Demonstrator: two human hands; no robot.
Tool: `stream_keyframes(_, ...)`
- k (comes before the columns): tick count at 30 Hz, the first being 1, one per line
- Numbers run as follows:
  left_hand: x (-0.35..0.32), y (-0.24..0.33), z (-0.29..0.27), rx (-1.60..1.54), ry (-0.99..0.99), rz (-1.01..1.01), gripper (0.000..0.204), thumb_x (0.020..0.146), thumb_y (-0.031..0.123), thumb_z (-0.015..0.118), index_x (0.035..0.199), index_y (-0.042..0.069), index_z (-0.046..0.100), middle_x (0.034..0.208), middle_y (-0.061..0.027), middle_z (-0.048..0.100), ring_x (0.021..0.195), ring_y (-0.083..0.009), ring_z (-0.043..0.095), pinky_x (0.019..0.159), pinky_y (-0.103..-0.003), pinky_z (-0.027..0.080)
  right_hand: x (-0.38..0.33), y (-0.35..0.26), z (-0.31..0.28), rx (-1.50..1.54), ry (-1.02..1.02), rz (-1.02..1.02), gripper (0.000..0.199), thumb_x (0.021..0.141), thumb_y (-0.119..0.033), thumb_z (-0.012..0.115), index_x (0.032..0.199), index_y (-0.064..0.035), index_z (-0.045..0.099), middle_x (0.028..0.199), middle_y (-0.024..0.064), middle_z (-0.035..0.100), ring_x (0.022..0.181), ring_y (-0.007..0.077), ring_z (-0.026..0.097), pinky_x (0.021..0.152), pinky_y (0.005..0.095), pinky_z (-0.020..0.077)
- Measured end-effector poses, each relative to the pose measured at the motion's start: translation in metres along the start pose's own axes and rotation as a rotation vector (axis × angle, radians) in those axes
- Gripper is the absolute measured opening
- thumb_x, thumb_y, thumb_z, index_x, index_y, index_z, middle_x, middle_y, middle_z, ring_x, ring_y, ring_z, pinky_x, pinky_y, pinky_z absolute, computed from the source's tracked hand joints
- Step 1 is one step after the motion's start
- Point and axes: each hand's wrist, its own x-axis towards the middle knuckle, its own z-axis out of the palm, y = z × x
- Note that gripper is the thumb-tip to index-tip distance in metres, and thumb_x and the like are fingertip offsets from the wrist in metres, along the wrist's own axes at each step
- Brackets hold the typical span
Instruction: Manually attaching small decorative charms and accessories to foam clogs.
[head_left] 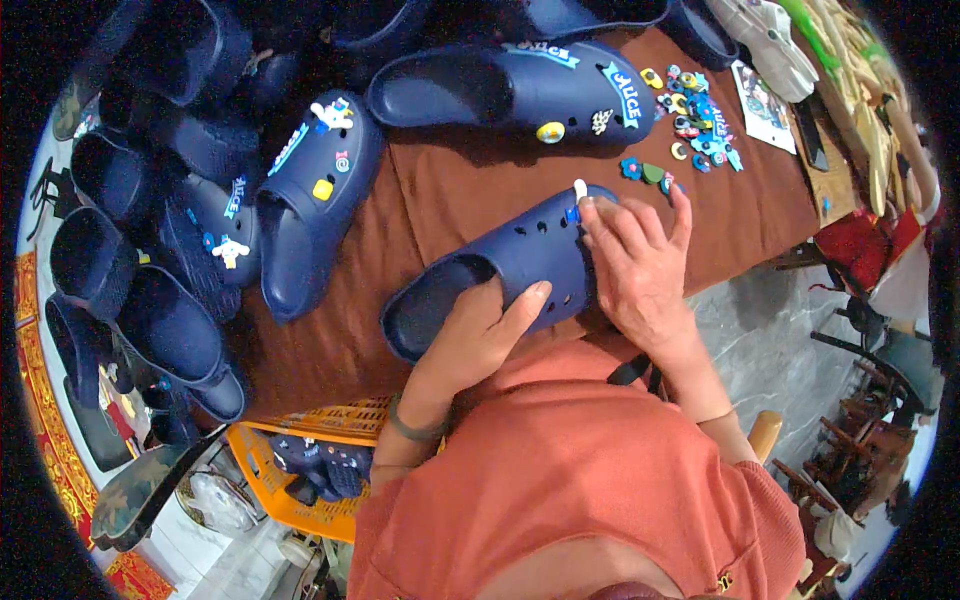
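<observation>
A navy blue clog [540, 240] with holes in its upper lies on the brown cloth in front of me. My left hand [478, 330] grips it, fingers reaching inside the foot opening and thumb on top of the upper. A small white and blue shoe charm [577, 200] sits at the toe end. My right hand [640, 260] bends over the toe, thumb and fingertips closed at this charm, partly covering it. Just beyond the right fingertips lie a blue flower charm [630, 169] and a green charm [652, 174].
A pile of colourful charms [705, 130] lies at the far right, beside a printed card [763, 108]. Decorated clogs [510, 95] lie beyond and to the left [325, 195]. More navy clogs crowd the left side. An orange basket [290, 505] holding clogs stands below the table edge.
</observation>
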Motion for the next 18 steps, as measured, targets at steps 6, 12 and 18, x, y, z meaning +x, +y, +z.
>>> stream_keyframes(6, -0.002, 0.000, -0.001, -0.033, -0.014, -0.044, 0.040, 0.097, 0.032, 0.052, 0.105, -0.006, 0.060, 0.091, -0.0212, 0.066, 0.086, -0.0309, 0.065, 0.077, -0.039, 0.048, -0.003, 0.022, 0.000, 0.502, 0.022, 0.105, 0.034, 0.081, -0.012, 0.068, 0.115, -0.0112, 0.066, 0.106, 0.0051, 0.061, 0.103, 0.0258, 0.053, 0.105, 0.0461, 0.0289)
stream_keyframes(12, -0.002, 0.002, 0.000, -0.048, -0.029, -0.034, 0.041, 0.097, 0.031, 0.052, 0.114, -0.005, 0.059, 0.102, -0.0190, 0.067, 0.096, -0.0287, 0.064, 0.082, -0.037, 0.048, -0.002, 0.033, 0.003, 0.835, -0.025, 0.229, 0.045, 0.074, -0.017, 0.077, 0.116, -0.0088, 0.065, 0.111, 0.0093, 0.058, 0.109, 0.0284, 0.049, 0.098, 0.0417, 0.0365)
stream_keyframes(18, -0.002, 0.006, -0.001, -0.039, -0.030, -0.043, 0.039, 0.097, 0.030, 0.052, 0.112, -0.005, 0.059, 0.099, -0.0220, 0.066, 0.093, -0.0319, 0.065, 0.082, -0.039, 0.048, 0.005, 0.041, 0.005, 0.615, -0.070, 0.067, 0.038, 0.077, -0.015, 0.072, 0.115, -0.0137, 0.068, 0.115, 0.0066, 0.058, 0.111, 0.0299, 0.047, 0.101, 0.0422, 0.0342)
